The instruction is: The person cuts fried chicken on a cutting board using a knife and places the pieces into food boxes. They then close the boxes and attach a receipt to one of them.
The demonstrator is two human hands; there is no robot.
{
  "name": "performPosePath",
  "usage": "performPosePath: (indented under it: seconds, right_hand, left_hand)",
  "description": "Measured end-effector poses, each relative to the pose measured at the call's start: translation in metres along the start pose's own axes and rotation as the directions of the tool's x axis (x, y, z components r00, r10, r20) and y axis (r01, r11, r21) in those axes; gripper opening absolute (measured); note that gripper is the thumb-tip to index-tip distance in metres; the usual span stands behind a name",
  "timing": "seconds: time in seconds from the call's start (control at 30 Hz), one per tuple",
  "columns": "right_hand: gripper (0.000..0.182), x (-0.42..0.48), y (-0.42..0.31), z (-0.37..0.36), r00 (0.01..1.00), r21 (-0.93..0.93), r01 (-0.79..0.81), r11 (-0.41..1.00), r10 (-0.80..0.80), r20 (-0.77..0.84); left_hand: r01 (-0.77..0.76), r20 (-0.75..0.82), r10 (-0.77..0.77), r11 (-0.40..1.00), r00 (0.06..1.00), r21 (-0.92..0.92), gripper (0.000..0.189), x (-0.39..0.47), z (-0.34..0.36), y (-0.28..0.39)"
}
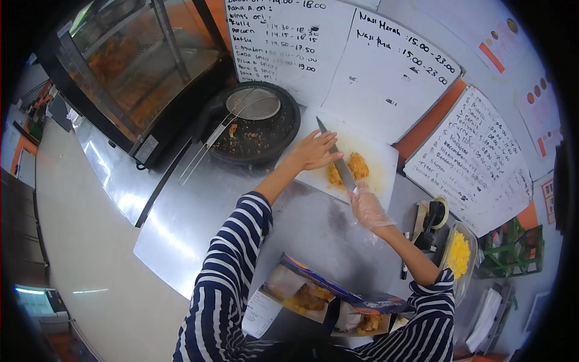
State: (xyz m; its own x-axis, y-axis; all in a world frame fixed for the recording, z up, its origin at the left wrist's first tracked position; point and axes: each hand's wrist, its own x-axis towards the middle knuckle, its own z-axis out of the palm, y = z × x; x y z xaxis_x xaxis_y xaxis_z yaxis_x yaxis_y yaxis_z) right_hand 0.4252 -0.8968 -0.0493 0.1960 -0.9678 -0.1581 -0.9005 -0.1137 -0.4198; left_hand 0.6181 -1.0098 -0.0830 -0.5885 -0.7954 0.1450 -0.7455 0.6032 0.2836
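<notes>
My right hand (368, 206), in a clear plastic glove, grips the handle of a kitchen knife (342, 167). The blade points away from me and lies across a piece of breaded fried chicken (357, 166) on a white cutting board (312, 178). Chicken shows on both sides of the blade. My bare left hand (318, 151) rests with its fingers over the blade's front part, fingers spread. Whether the blade's edge touches the board is hidden.
A black round pan (253, 145) with crumbs and a wire strainer (253, 104) stands left of the board. Nearer me are open cardboard food boxes (307, 312). On the right are a tape dispenser (432, 221), a marker (405, 260) and a container of yellow food (458, 255). A glass display case (131, 81) stands at upper left.
</notes>
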Motion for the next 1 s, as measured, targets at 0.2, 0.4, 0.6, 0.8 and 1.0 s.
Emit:
performPosePath:
  seconds: [0.2,0.4,0.6,0.8,1.0]
  right_hand:
    - [0.027,0.004,-0.002,0.014,1.0,-0.093,0.01,0.996,-0.008,0.021]
    - [0.027,0.02,0.0,0.042,0.995,0.022,-0.045,0.999,0.047,-0.09]
    - [0.028,0.039,0.016,0.036,0.994,0.171,0.085,0.981,-0.072,-0.082]
    - [0.03,0.019,0.038,-0.015,0.992,-0.053,0.01,0.999,-0.017,-0.122]
    - [0.027,0.016,0.037,-0.024,0.998,-0.15,-0.049,0.987,0.055,0.035]
  left_hand:
    - [0.031,-0.067,-0.035,0.997,0.997,-0.072,0.067,-0.011,0.023,0.001]
    - [0.033,-0.153,-0.03,0.999,0.988,0.016,0.069,0.001,0.029,-0.013]
    - [0.194,-0.021,-0.192,0.975,0.981,0.108,0.073,0.019,0.008,0.002]
    - [0.092,-0.16,-0.087,0.995,0.983,0.025,0.073,0.032,-0.004,0.031]
    - [0.123,-0.091,-0.123,0.992,0.988,-0.007,0.071,0.037,0.032,0.029]
